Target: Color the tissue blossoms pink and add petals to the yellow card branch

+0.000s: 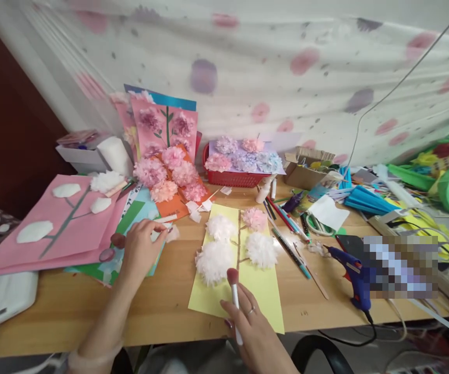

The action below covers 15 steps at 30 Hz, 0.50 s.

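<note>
A yellow sheet (261, 291) lies on the wooden table with a brown stem and several tissue flowers glued on: three white ones (213, 261) and a pink one (254, 218). My right hand (249, 324) grips a small white-handled brush (235, 298) whose reddish tip touches the lower left white flower. My left hand (140, 248) rests on coloured papers to the left, fingers curled around a small white piece of tissue (169, 232).
Pink sheets with white flowers (53, 223) lie at the left. Finished flower cards (165, 130) and a red basket (232, 177) stand at the back. Pens (282, 218), a blue glue gun (352, 275), cables and paper scraps crowd the right side.
</note>
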### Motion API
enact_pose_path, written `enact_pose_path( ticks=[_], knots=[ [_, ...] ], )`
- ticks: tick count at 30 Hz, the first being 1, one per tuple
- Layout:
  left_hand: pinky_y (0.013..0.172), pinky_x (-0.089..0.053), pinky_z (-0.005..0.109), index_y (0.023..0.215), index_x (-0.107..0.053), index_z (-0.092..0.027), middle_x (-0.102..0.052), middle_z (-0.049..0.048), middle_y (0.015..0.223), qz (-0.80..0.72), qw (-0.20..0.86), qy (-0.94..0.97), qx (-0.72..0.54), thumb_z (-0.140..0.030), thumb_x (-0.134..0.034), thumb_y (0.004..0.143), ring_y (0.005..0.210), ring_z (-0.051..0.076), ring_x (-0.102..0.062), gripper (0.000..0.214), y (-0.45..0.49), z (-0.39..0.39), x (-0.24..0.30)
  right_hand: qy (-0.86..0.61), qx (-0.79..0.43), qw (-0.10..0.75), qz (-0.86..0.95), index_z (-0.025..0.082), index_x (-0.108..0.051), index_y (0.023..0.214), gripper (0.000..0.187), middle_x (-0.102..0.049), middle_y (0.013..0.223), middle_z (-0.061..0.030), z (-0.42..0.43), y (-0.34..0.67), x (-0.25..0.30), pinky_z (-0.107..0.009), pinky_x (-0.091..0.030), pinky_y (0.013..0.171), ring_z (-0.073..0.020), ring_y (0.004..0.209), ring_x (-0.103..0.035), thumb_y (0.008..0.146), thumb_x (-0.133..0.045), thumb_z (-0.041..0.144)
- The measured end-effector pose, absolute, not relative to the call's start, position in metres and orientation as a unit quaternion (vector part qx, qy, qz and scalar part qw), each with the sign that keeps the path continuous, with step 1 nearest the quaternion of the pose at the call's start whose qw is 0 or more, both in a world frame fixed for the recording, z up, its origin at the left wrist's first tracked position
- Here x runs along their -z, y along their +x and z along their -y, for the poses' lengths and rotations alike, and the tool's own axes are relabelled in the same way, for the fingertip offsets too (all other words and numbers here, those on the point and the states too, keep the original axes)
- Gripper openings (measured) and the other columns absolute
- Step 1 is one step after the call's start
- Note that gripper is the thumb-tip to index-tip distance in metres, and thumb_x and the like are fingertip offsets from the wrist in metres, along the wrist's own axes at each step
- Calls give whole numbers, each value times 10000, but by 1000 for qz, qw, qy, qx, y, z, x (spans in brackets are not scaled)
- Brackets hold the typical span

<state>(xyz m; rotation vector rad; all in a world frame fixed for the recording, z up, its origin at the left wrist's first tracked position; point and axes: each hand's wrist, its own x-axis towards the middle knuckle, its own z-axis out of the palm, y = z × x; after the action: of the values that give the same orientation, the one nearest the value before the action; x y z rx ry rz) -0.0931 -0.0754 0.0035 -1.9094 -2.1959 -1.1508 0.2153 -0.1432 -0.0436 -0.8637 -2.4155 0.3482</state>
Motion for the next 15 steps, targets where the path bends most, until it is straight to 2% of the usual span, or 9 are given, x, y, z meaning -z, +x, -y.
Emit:
enact_pose_path(
  ticks=[2,4,7,9,12,15],
  knots=[
    [847,-485,424,719,-620,-212,-664,54,784,707,7,-592,386,-322,-567,805,828,246,-607,149,-98,57,-11,-304,-134,284,900,208,-548,1205,482,-385,1532,-176,143,216,40,-438,-533,989,-292,1392,-405,788,-469,-21],
    [921,-492,451,801,-651,-198,-691,79,904,705,8,-585,401,-254,-540,793,945,257,-629,125,-103,46,-16,-291,-157,294,897,249,-563,1200,477,-426,1514,-142,144,219,34,-440,-543,977,-297,1375,-433,785,-509,22],
    [935,-533,427,997,-659,-175,-644,124,1207,703,14,-564,432,-132,-432,792,1151,247,-601,309,-105,46,-18,-311,-225,327,863,311,-538,1286,502,-563,1399,-112,142,234,22,-424,-568,937,-289,1280,-546,828,-535,106],
    [899,-571,392,1065,-646,-173,-576,130,1337,694,-1,-538,478,-109,-416,789,1202,239,-589,366,-105,52,-18,-358,-250,383,814,339,-500,1351,497,-641,1293,-97,134,248,10,-411,-592,875,-273,1141,-645,884,-517,169],
    [875,-593,368,1047,-643,-177,-546,123,1394,656,-51,-494,568,-168,-522,794,1128,236,-647,280,-107,65,-18,-424,-216,466,746,317,-571,1292,365,-701,1171,-84,103,267,-12,-418,-589,791,-259,940,-707,942,-482,265],
    [832,-603,360,1008,-641,-180,-629,89,1294,647,-47,-468,599,-255,-630,802,936,209,-714,220,-111,80,-22,-490,-170,459,721,253,-703,1041,285,-749,957,-80,60,271,-37,-372,-554,662,-255,802,-703,956,-471,394]
  ],
)
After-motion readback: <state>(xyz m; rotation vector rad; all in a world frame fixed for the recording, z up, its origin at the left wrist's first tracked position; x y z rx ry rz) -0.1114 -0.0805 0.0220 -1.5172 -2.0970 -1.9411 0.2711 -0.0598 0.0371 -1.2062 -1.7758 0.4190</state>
